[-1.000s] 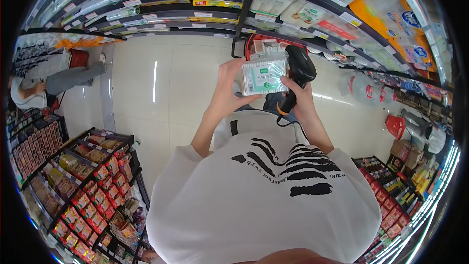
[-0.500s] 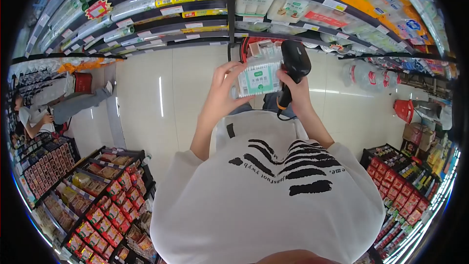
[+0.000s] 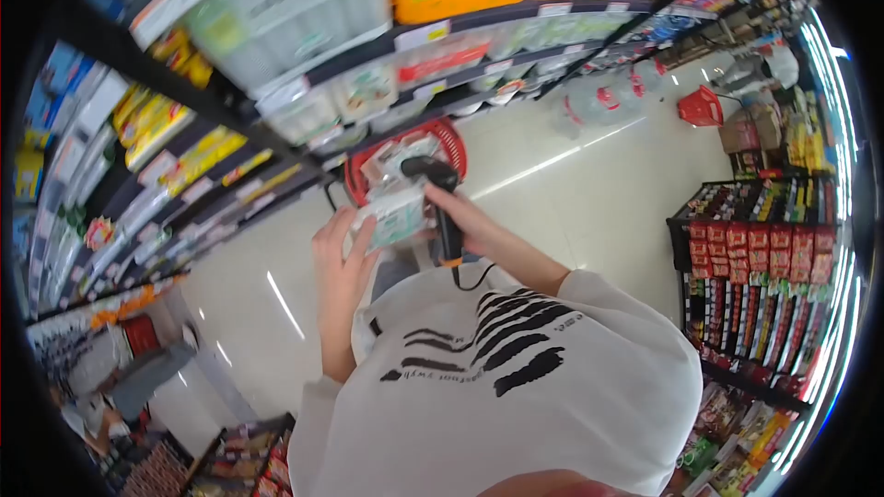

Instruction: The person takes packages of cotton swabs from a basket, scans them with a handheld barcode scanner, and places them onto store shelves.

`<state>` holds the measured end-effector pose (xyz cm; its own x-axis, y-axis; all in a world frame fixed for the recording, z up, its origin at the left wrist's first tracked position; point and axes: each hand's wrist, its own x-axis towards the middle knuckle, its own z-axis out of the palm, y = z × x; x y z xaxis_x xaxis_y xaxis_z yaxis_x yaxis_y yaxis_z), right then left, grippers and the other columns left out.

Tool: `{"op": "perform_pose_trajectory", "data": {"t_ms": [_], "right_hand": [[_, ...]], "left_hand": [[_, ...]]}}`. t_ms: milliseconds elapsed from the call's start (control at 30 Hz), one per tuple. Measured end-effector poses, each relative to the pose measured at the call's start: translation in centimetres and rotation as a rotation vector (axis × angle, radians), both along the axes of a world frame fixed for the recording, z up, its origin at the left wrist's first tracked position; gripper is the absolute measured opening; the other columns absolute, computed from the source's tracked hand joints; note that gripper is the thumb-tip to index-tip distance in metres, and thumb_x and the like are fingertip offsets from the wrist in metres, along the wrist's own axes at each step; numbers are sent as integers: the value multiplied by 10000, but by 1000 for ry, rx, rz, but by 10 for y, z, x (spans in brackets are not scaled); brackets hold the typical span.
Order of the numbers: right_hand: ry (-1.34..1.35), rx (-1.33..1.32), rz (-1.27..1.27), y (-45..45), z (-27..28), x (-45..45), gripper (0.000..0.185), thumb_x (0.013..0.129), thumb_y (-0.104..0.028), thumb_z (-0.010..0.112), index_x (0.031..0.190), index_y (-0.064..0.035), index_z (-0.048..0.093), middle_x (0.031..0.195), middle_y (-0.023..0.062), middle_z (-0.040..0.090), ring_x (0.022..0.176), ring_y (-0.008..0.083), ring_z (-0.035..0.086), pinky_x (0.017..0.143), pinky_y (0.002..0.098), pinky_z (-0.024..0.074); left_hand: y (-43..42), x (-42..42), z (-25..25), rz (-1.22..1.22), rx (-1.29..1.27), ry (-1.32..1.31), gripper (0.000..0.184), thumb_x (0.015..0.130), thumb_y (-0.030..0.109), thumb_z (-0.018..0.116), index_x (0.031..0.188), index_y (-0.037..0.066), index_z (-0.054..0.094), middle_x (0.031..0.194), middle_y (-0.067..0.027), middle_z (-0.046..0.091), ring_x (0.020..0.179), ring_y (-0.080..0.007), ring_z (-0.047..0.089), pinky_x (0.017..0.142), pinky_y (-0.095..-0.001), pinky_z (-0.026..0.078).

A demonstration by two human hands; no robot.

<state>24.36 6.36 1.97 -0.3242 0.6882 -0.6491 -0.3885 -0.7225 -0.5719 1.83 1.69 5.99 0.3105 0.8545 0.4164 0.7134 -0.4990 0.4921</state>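
- Left hand [image 3: 339,250]: fingers parted, with a visible gap between them; fingertips against the left end of the pack [image 3: 398,219], holding it. Motion blur here; exact contact of each fingertip cannot be told.
- Right hand [image 3: 470,224]: fingers closed around the handle of the black scanner [image 3: 448,237]. Thumb extended toward the right end of the pack; whether it presses on it cannot be told.
- Pack: between the two hands, in front of the torso, tilted with its right end higher in view. Pale wrap with a green-and-white label, print too blurred to read.
- Scanner: head beyond the pack's upper right corner, handle running down toward the body; orange band at its lower end, dark cable [image 3: 477,285] looping from there.
- Red basket [image 3: 453,140]: just beyond the hands, beside the shelving [image 3: 516,20], several packages [image 3: 416,147] inside. Pack and scanner overlap its near side in view.
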Motion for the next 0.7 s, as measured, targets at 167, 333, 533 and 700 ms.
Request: {"op": "perform_pose_trajectory", "data": {"t_ms": [167, 333, 533, 700], "right_hand": [[94, 13, -55, 21, 0, 53, 436, 808, -346, 667, 1099, -56, 519, 898, 46, 545, 828, 152, 586, 689, 360, 570], [75, 37, -117, 24, 7, 99, 476, 803, -340, 651, 1138, -41, 492, 902, 53, 544, 819, 155, 586, 674, 311, 567], [55, 61, -145, 15, 1, 127, 507, 803, -339, 646, 1183, -53, 471, 930, 59, 550, 797, 145, 576, 676, 298, 553], [106, 82, -110, 20, 4, 126, 511, 824, -267, 614, 1253, -70, 418, 1105, 97, 531, 978, 200, 559, 800, 380, 548]], "left_hand": [[21, 64, 2, -26, 2, 91, 698, 617, 16, 772, 1254, 133, 510, 1284, -141, 453, 1138, -340, 463, 930, -426, 388], [39, 110, 10, -73, 7, 81, 686, 603, -13, 741, 1238, 115, 516, 1277, -137, 445, 1145, -324, 465, 885, -436, 385], [44, 133, 14, -146, 7, 91, 713, 609, -15, 741, 1261, 116, 484, 1285, -144, 438, 1138, -327, 465, 875, -435, 388], [51, 125, 13, -142, 8, 103, 752, 623, 5, 756, 1294, 148, 447, 1330, -147, 420, 1142, -342, 451, 913, -429, 380]]}}
